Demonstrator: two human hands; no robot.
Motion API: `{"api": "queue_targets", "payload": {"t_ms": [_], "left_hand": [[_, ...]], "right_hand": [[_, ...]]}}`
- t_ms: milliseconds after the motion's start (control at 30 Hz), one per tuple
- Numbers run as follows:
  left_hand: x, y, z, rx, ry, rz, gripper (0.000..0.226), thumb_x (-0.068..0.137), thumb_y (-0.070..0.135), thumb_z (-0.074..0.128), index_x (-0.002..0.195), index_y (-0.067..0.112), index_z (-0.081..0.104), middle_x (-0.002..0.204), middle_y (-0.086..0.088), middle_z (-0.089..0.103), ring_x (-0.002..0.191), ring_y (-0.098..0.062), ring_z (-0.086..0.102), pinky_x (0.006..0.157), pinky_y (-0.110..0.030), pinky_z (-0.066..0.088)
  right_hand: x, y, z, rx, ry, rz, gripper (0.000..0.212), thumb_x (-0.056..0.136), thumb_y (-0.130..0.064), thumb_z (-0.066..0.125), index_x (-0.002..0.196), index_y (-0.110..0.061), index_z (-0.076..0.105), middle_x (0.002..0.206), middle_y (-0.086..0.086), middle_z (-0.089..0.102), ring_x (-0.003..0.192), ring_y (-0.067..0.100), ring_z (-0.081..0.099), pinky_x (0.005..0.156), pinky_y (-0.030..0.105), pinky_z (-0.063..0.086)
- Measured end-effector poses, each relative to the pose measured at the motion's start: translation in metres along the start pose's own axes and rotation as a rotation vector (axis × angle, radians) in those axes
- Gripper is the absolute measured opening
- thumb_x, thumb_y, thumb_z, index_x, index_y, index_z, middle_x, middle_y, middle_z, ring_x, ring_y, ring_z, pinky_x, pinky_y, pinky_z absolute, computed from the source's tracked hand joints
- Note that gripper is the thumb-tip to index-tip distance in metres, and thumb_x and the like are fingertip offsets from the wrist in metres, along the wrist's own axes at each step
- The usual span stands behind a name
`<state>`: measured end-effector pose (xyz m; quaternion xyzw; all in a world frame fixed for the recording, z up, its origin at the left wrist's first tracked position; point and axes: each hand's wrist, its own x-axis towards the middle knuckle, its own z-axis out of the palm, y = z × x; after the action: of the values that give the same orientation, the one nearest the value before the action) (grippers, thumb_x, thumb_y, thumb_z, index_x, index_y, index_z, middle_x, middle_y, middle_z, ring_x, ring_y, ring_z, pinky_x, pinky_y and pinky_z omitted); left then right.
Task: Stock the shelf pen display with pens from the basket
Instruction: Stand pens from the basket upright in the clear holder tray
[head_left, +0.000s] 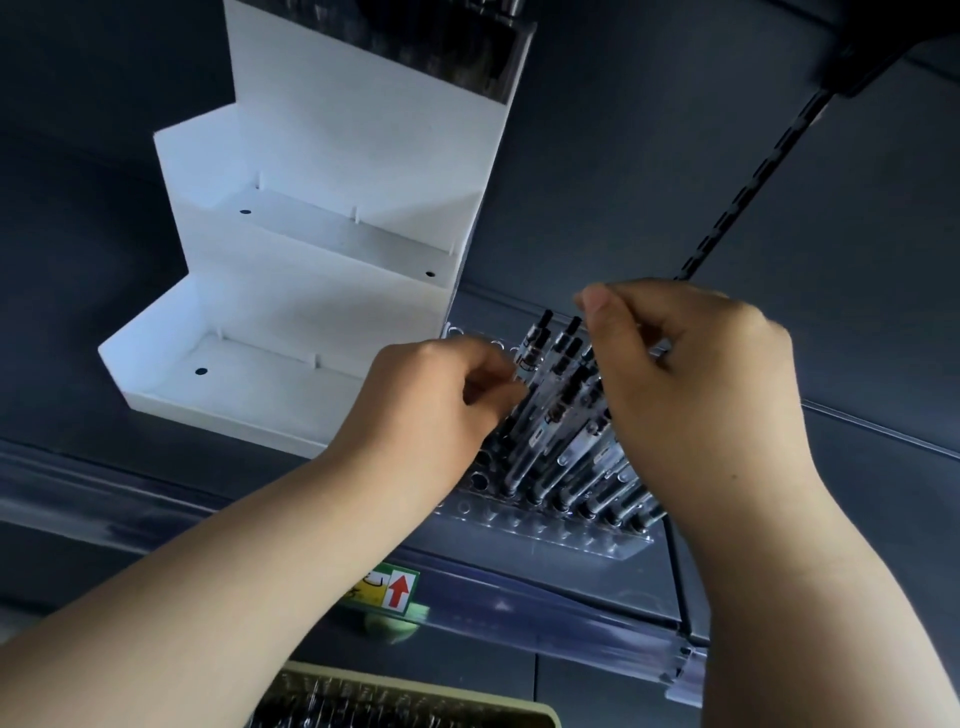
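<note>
Both hands are working at the clear pen display (540, 525), which is sitting on the dark shelf (779, 467). Pens (550, 415) are standing tilted in its holes, caps leaning toward 1 o'clock. Left hand (431, 395) is curling its fingers in against the pens at the cluster's 9 o'clock side, pinching at one pen barrel; the exact grip is hidden. Right hand (691, 364) is closing thumb and fingertips over the pen tops at 3 o'clock. White tiered tray (291, 291) is standing just beside the display at 10 o'clock. Basket (415, 701) with more pens is showing at 6 o'clock, well apart.
</note>
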<state>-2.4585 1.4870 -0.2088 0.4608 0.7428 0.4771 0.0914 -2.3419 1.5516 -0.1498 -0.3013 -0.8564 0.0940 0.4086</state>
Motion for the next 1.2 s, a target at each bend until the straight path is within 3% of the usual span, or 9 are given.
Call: {"api": "queue_targets", "payload": {"t_ms": [133, 333, 433, 700, 800, 900, 967, 1067, 1200], "left_hand": [[-0.002, 0.000, -0.003, 0.098, -0.017, 0.038, 0.022, 0.080, 0.028, 0.071, 0.102, 0.022, 0.071, 0.087, 0.010, 0.070, 0.074, -0.003, 0.061, 0.066, 0.002, 0.038], [-0.016, 0.002, -0.014, 0.242, 0.009, 0.174, 0.028, 0.086, 0.025, 0.063, 0.114, 0.020, 0.065, 0.104, 0.002, 0.069, 0.090, -0.017, 0.064, 0.075, -0.026, 0.051], [-0.031, -0.002, -0.022, 0.451, 0.040, 0.315, 0.023, 0.076, 0.014, 0.070, 0.098, 0.010, 0.069, 0.089, -0.006, 0.069, 0.083, -0.029, 0.065, 0.060, -0.035, 0.055], [-0.085, -0.014, -0.037, 0.532, -0.091, 0.459, 0.035, 0.067, 0.015, 0.076, 0.101, 0.008, 0.070, 0.093, -0.004, 0.070, 0.085, -0.024, 0.066, 0.067, -0.033, 0.056], [-0.114, -0.027, -0.038, 0.534, -0.209, 0.418, 0.037, 0.073, 0.014, 0.075, 0.109, 0.009, 0.067, 0.104, -0.004, 0.067, 0.097, -0.024, 0.064, 0.077, -0.036, 0.056], [-0.147, -0.035, -0.037, 0.449, -0.343, 0.251, 0.040, 0.094, 0.023, 0.050, 0.133, 0.017, 0.049, 0.134, 0.004, 0.049, 0.127, -0.015, 0.042, 0.103, -0.029, 0.038], [-0.171, -0.043, -0.032, 0.455, -0.403, 0.168, 0.038, 0.097, 0.025, 0.042, 0.135, 0.022, 0.044, 0.138, 0.010, 0.044, 0.129, -0.010, 0.036, 0.103, -0.025, 0.035], [-0.204, -0.061, -0.020, 0.411, -0.472, 0.052, 0.037, 0.096, 0.021, 0.043, 0.133, 0.022, 0.048, 0.136, 0.007, 0.047, 0.125, -0.013, 0.042, 0.102, -0.025, 0.035], [-0.241, -0.091, -0.011, 0.411, -0.540, -0.146, 0.035, 0.095, 0.018, 0.044, 0.128, 0.022, 0.053, 0.134, 0.004, 0.051, 0.120, -0.015, 0.049, 0.100, -0.023, 0.037]], "right_hand": [[0.000, 0.000, -0.002, -0.040, 0.009, -0.020, 0.031, 0.089, -0.026, 0.052, 0.064, -0.011, 0.065, 0.052, -0.004, 0.050, 0.058, 0.020, 0.048, 0.053, 0.026, 0.030], [-0.020, -0.012, -0.009, -0.071, 0.043, -0.078, 0.025, 0.089, -0.023, 0.053, 0.072, -0.013, 0.068, 0.065, -0.001, 0.062, 0.067, 0.022, 0.055, 0.066, 0.029, 0.043], [-0.049, -0.021, -0.010, -0.067, 0.079, -0.131, 0.022, 0.091, -0.021, 0.052, 0.084, -0.011, 0.071, 0.075, 0.000, 0.066, 0.072, 0.021, 0.057, 0.069, 0.031, 0.045], [-0.134, -0.028, 0.003, -0.079, -0.238, -0.130, 0.025, 0.090, -0.028, 0.047, 0.090, -0.017, 0.069, 0.084, -0.003, 0.065, 0.076, 0.019, 0.057, 0.066, 0.033, 0.050], [-0.165, -0.027, 0.005, -0.097, -0.330, 0.041, 0.023, 0.090, -0.029, 0.050, 0.095, -0.018, 0.069, 0.088, -0.003, 0.065, 0.082, 0.019, 0.059, 0.070, 0.032, 0.052], [-0.193, -0.030, 0.009, -0.098, -0.460, 0.278, 0.024, 0.094, -0.031, 0.049, 0.109, -0.021, 0.066, 0.104, -0.003, 0.064, 0.098, 0.017, 0.057, 0.081, 0.031, 0.049], [-0.211, -0.035, 0.012, -0.129, -0.538, 0.371, 0.027, 0.095, -0.033, 0.045, 0.111, -0.022, 0.063, 0.108, -0.002, 0.062, 0.098, 0.017, 0.057, 0.082, 0.032, 0.049], [-0.241, -0.037, 0.024, -0.220, -0.708, 0.488, 0.028, 0.095, -0.031, 0.041, 0.110, -0.019, 0.061, 0.108, 0.003, 0.061, 0.094, 0.023, 0.059, 0.077, 0.030, 0.049], [-0.285, -0.033, 0.040, -0.279, -0.950, 0.645, 0.025, 0.092, -0.019, 0.044, 0.108, -0.012, 0.062, 0.110, 0.010, 0.064, 0.099, 0.028, 0.061, 0.081, 0.032, 0.049]]}}
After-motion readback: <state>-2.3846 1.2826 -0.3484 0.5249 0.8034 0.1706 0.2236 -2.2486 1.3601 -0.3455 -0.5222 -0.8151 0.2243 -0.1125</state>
